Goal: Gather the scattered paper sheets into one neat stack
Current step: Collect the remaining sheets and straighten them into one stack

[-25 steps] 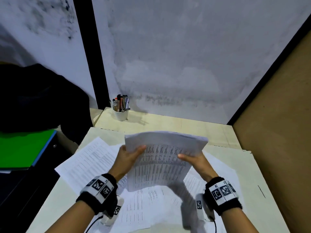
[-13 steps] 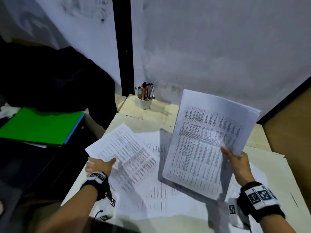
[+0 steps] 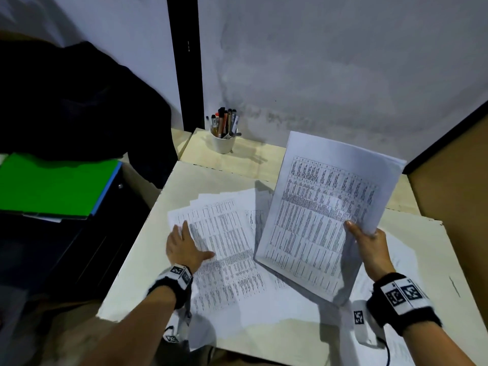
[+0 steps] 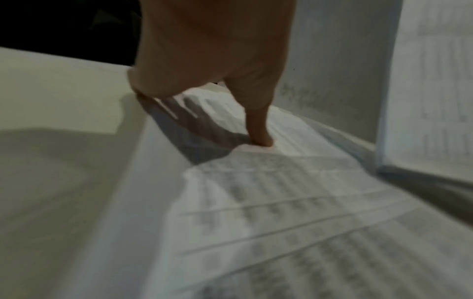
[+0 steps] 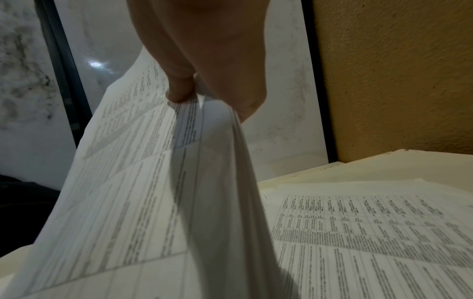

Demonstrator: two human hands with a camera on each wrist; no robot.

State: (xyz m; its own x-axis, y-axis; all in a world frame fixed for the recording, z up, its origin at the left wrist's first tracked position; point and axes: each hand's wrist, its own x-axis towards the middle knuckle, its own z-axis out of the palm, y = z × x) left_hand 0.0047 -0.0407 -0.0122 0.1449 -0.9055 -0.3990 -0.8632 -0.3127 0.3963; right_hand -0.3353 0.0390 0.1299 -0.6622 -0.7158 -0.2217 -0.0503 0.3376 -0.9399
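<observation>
My right hand (image 3: 365, 237) grips a thick stack of printed sheets (image 3: 324, 212) by its right edge and holds it tilted above the table; in the right wrist view the thumb (image 5: 180, 89) pinches the stack (image 5: 143, 182) against the fingers. My left hand (image 3: 184, 245) lies flat with straight fingers on loose printed sheets (image 3: 224, 247) spread over the cream table (image 3: 148, 262). Seen from the left wrist, a fingertip (image 4: 261, 137) presses the top sheet (image 4: 281, 202). More loose sheets (image 5: 371, 232) lie under and to the right of the held stack.
A white cup of pens (image 3: 223, 136) stands at the back of the table near the wall. A green folder (image 3: 52, 184) and dark cloth (image 3: 74, 101) lie on a black unit to the left. A brown panel (image 3: 454, 180) bounds the right side.
One second ago both hands held the stack. My left hand let go, reached down left onto the loose sheets, and slid them toward the centre. The right hand keeps the stack raised.
</observation>
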